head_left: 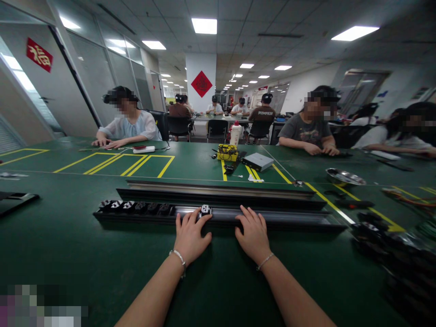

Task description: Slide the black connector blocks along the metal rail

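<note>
A long black channel-shaped rail [289,218] lies across the table in front of me. Several black modules [139,207], some with pale faces, sit side by side in its left end. Apart from them, a single module [205,210] with a white face stands in the channel near the middle. My left hand [191,234] rests over the rail with fingers spread, its index finger against or just in front of that module; contact is hard to tell. Over the rail farther right lies my right hand [254,232], fingers apart and thumb at the near edge, with nothing visible inside.
Behind the rail lies a second long black rail [221,193]. Farther back are a yellow box with cables [227,153], a grey box [258,161] and a metal bowl [345,177]. Dark parts [391,254] pile up at right. Other people sit across the green table [119,272].
</note>
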`<state>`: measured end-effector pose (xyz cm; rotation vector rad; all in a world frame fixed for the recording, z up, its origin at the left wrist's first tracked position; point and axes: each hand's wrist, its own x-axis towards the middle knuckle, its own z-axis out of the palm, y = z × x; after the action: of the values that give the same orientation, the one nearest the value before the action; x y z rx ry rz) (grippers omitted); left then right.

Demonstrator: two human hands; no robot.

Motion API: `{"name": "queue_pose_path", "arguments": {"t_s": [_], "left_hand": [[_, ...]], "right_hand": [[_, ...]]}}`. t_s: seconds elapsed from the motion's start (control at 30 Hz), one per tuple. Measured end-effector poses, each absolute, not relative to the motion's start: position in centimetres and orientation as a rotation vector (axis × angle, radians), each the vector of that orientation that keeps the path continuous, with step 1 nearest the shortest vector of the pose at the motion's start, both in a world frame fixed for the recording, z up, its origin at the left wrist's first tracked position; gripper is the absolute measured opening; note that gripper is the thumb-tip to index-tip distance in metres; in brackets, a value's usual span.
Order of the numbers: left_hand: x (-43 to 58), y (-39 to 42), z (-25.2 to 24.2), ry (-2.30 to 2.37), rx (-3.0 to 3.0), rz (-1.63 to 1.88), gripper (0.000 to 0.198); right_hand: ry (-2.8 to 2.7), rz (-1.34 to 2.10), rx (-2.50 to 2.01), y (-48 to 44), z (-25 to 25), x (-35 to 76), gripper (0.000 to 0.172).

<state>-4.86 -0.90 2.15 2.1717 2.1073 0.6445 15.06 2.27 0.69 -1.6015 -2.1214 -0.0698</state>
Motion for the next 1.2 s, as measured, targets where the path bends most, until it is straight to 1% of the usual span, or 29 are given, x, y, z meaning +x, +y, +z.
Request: {"name": "queue_pose_path", "arguments": {"t_s": [1.2], "left_hand": [[-4.40,-1.05,2.10,2.114,2.250,0.628,0.047]], "right_hand": [[-2.120,-0.060,-1.606,2.27,0.67,15.06,0.025]]}}
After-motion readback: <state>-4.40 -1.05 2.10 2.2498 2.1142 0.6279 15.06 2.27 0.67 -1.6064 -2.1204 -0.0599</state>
